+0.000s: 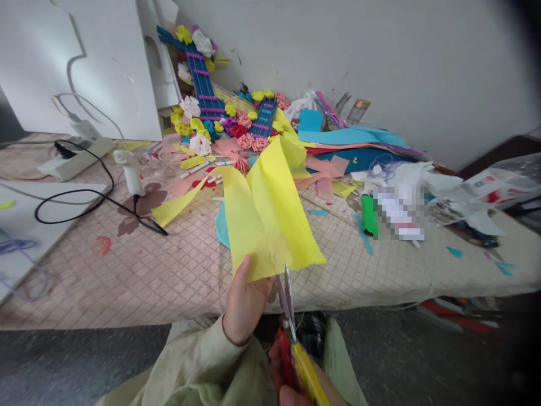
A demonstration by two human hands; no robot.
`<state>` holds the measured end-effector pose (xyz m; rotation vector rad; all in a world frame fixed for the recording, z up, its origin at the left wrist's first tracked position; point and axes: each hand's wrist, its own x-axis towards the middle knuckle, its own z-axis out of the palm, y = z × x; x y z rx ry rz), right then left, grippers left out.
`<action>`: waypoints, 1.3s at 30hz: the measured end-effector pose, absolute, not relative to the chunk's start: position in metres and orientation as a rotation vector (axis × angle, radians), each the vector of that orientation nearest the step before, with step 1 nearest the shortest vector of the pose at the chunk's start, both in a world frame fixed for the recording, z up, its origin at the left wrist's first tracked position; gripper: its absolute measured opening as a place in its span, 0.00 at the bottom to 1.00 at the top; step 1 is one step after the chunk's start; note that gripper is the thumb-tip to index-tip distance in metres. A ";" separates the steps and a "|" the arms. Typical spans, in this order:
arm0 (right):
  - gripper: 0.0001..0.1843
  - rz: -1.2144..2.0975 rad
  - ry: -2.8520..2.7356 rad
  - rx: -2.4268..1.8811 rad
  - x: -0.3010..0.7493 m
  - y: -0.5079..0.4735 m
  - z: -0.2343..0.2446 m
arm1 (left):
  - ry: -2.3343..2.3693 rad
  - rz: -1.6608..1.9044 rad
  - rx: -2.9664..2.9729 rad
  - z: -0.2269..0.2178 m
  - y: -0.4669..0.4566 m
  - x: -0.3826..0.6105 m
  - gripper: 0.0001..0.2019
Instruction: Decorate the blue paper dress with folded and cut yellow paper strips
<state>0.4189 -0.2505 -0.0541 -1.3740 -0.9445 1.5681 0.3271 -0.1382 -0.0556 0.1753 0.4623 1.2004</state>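
My left hand (247, 301) grips the lower edge of a yellow sheet (270, 220), thumb on its front, the other fingers partly hidden behind it. The sheet looks like thin crepe paper or felt; it stands up in front of me with a fold down its middle. In my right hand (287, 378) is a pair of scissors (288, 316) with a red and a yellow handle. Their blades are slightly apart and point up at the sheet's bottom edge. A round light-blue piece (222, 225) lies partly hidden behind the sheet.
Against the wall lean blue guitar-like shapes (205, 84) trimmed with paper flowers (200, 145). On the left lie a white glue gun (129, 172), its black cable and a power strip (78, 158). A green object (369, 215), coloured scraps and a plastic bag (494, 186) are at right.
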 end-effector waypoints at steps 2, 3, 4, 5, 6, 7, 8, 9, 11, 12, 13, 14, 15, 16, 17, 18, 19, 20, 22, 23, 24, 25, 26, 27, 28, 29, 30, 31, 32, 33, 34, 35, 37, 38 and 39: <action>0.20 1.595 -0.965 -1.399 0.416 -0.246 -0.055 | 0.462 1.199 0.153 -0.055 -0.139 0.327 0.12; 0.21 1.603 -0.979 -1.407 0.414 -0.245 -0.055 | 0.458 1.199 0.146 -0.055 -0.140 0.327 0.12; 0.22 1.609 -0.994 -1.412 0.413 -0.243 -0.056 | 0.454 1.199 0.139 -0.055 -0.140 0.327 0.12; 0.24 1.612 -1.010 -1.416 0.412 -0.242 -0.056 | 0.452 1.199 0.131 -0.054 -0.141 0.327 0.12; 0.25 1.614 -1.026 -1.418 0.412 -0.241 -0.056 | 0.451 1.197 0.119 -0.054 -0.141 0.328 0.12; 0.26 1.613 -1.043 -1.421 0.411 -0.241 -0.057 | 0.450 1.194 0.101 -0.054 -0.142 0.328 0.12; 0.27 1.611 -1.059 -1.423 0.411 -0.240 -0.057 | 0.452 1.190 0.081 -0.054 -0.142 0.328 0.13; 0.27 1.607 -1.076 -1.425 0.411 -0.240 -0.057 | 0.456 1.187 0.060 -0.053 -0.143 0.329 0.13; 0.28 1.601 -1.105 -1.426 0.411 -0.240 -0.058 | 0.474 1.181 0.021 -0.053 -0.144 0.330 0.14; 0.28 1.602 -1.114 -1.426 0.411 -0.241 -0.058 | 0.480 1.177 0.010 -0.052 -0.144 0.330 0.14; 0.29 1.599 -1.124 -1.425 0.411 -0.241 -0.059 | 0.478 1.174 0.007 -0.052 -0.144 0.330 0.15; 0.29 1.589 -1.140 -1.422 0.412 -0.242 -0.060 | 0.468 1.171 0.009 -0.052 -0.145 0.330 0.15; 0.29 1.574 -1.164 -1.417 0.412 -0.242 -0.061 | 0.452 1.164 0.015 -0.052 -0.145 0.330 0.16; 0.28 1.561 -1.191 -1.408 0.412 -0.243 -0.062 | 0.436 1.161 0.023 -0.052 -0.145 0.330 0.16; 0.28 1.553 -1.217 -1.399 0.412 -0.243 -0.063 | 0.422 1.160 0.027 -0.052 -0.145 0.329 0.16; 0.28 1.554 -1.238 -1.391 0.412 -0.243 -0.063 | 0.411 1.161 0.027 -0.053 -0.145 0.329 0.16; 0.27 1.564 -1.250 -1.387 0.412 -0.244 -0.064 | 0.401 1.163 0.023 -0.053 -0.145 0.328 0.16; 0.27 1.575 -1.257 -1.388 0.412 -0.244 -0.063 | 0.393 1.164 0.019 -0.054 -0.145 0.328 0.16; 0.26 1.527 -1.299 -1.417 0.413 -0.243 -0.061 | 0.382 1.169 0.012 -0.054 -0.145 0.327 0.16; 0.26 1.481 -1.331 -1.433 0.413 -0.243 -0.059 | 0.381 1.172 0.010 -0.055 -0.145 0.327 0.16; 0.25 1.435 -1.362 -1.446 0.414 -0.243 -0.058 | 0.386 1.174 0.009 -0.054 -0.146 0.327 0.16; 0.25 1.397 -1.384 -1.457 0.414 -0.243 -0.056 | 0.396 1.173 0.007 -0.054 -0.146 0.326 0.16; 0.25 1.374 -1.393 -1.466 0.415 -0.242 -0.055 | 0.405 1.171 0.006 -0.054 -0.146 0.326 0.16; 0.25 1.372 -1.394 -1.471 0.415 -0.242 -0.054 | 0.412 1.168 0.005 -0.053 -0.146 0.326 0.16; 0.25 1.380 -1.392 -1.473 0.415 -0.242 -0.053 | 0.417 1.165 0.007 -0.052 -0.147 0.326 0.16; 0.26 1.385 -1.395 -1.475 0.415 -0.241 -0.053 | 0.417 1.161 0.011 -0.052 -0.147 0.326 0.16; 0.26 1.392 -1.399 -1.476 0.415 -0.241 -0.052 | 0.414 1.161 0.017 -0.051 -0.147 0.326 0.16; 0.26 1.400 -1.404 -1.473 0.415 -0.241 -0.052 | 0.408 1.161 0.022 -0.050 -0.147 0.326 0.17; 0.26 1.408 -1.408 -1.469 0.415 -0.240 -0.051 | 0.403 1.162 0.025 -0.050 -0.148 0.326 0.17; 0.27 1.411 -1.410 -1.466 0.415 -0.239 -0.050 | 0.401 1.161 0.023 -0.050 -0.148 0.326 0.17; 0.27 1.418 -1.406 -1.464 0.414 -0.239 -0.048 | 0.402 1.160 0.019 -0.049 -0.148 0.325 0.17; 0.27 1.429 -1.400 -1.459 0.414 -0.238 -0.047 | 0.406 1.161 0.014 -0.049 -0.148 0.325 0.17; 0.27 1.451 -1.385 -1.452 0.414 -0.237 -0.043 | 0.420 1.163 0.000 -0.048 -0.148 0.325 0.17; 0.27 1.460 -1.378 -1.450 0.414 -0.237 -0.041 | 0.429 1.161 -0.005 -0.048 -0.148 0.325 0.17; 0.26 1.466 -1.373 -1.450 0.414 -0.237 -0.040 | 0.436 1.159 -0.007 -0.048 -0.148 0.325 0.17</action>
